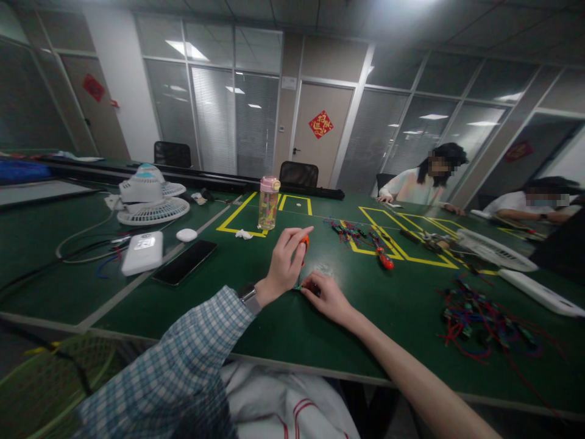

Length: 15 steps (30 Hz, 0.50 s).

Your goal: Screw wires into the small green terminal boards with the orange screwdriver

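My left hand [287, 259], with a watch at the wrist, is closed around the orange handle of a screwdriver [304, 242]. Its thin shaft points down to a small green circuit board [297, 287] on the table. Right beside it, my right hand [326, 296] rests on the tabletop, fingers pinched at the edge of that board. The fingers cover much of the board and of the handle.
A bundle of wired boards [479, 317] lies at the right, another [350, 231] farther back near a red-handled tool [386, 259]. A bottle [268, 204], phone [185, 262], white power bank [143, 253] and fans [153, 210] stand left. Two people sit across at the right.
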{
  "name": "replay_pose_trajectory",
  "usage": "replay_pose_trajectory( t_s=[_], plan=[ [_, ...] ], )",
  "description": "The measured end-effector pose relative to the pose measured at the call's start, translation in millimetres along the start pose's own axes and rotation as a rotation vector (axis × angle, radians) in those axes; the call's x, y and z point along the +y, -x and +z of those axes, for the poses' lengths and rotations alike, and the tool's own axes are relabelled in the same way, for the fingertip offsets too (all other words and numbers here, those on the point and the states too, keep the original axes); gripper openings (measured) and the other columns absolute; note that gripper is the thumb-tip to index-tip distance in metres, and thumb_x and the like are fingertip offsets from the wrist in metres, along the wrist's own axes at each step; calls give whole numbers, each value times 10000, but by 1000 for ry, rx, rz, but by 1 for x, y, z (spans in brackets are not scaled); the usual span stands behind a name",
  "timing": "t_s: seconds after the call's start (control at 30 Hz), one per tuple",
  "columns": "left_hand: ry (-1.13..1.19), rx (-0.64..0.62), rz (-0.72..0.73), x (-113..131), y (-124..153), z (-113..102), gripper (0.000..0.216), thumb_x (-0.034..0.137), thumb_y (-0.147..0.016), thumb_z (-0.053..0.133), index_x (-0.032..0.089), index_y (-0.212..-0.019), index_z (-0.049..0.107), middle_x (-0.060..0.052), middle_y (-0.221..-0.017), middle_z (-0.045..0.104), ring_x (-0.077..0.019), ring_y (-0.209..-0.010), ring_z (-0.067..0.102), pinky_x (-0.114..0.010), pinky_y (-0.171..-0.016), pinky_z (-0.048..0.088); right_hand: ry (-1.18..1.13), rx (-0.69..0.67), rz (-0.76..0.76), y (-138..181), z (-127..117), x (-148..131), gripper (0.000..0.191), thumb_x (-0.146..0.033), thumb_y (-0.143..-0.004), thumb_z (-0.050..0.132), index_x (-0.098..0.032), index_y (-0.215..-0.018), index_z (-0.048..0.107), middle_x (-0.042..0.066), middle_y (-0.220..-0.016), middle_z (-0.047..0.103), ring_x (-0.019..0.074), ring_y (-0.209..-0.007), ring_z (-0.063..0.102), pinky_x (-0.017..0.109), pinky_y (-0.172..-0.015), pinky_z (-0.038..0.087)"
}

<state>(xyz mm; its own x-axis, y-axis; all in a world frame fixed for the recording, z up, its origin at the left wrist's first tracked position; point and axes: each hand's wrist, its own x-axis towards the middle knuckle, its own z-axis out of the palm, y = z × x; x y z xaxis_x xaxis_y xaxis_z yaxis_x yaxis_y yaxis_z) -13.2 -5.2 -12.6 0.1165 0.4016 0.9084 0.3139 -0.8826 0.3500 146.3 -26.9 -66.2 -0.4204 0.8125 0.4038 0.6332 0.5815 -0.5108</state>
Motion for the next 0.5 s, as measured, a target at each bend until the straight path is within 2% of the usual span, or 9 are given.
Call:
replay_pose_trajectory(
  t_s=[0.2, 0.37, 0.5],
  plan=[
    [-24, 10, 4, -1, -1, 1, 313, 186, -953, 377, 178, -1216, 547, -73, -1039, 569, -168, -977, 537, -316, -872, 451, 0, 2, -1, 0, 0, 0, 48, -125, -810, 576, -169, -792, 572, 18, -747, 558, 151, -661, 521, 262, -625, 408],
    [-62, 50, 7, -2, -1, 2, 237, 233, -909, 501, 178, -1117, 601, -47, -930, 519, -158, -877, 521, -289, -792, 456, -3, 2, -1, 1, 0, 0, 48, -123, -811, 572, -168, -794, 573, 19, -755, 558, 149, -668, 523, 261, -625, 411],
    [-20, 13, 2, -1, 0, 0, 293, 223, -945, 408, 187, -1183, 575, -61, -985, 525, -165, -925, 523, -303, -829, 453, -17, 9, 2, 1, 1, 2, 41, -130, -808, 573, -167, -791, 576, 18, -760, 554, 141, -653, 518, 254, -606, 409]
  ],
)
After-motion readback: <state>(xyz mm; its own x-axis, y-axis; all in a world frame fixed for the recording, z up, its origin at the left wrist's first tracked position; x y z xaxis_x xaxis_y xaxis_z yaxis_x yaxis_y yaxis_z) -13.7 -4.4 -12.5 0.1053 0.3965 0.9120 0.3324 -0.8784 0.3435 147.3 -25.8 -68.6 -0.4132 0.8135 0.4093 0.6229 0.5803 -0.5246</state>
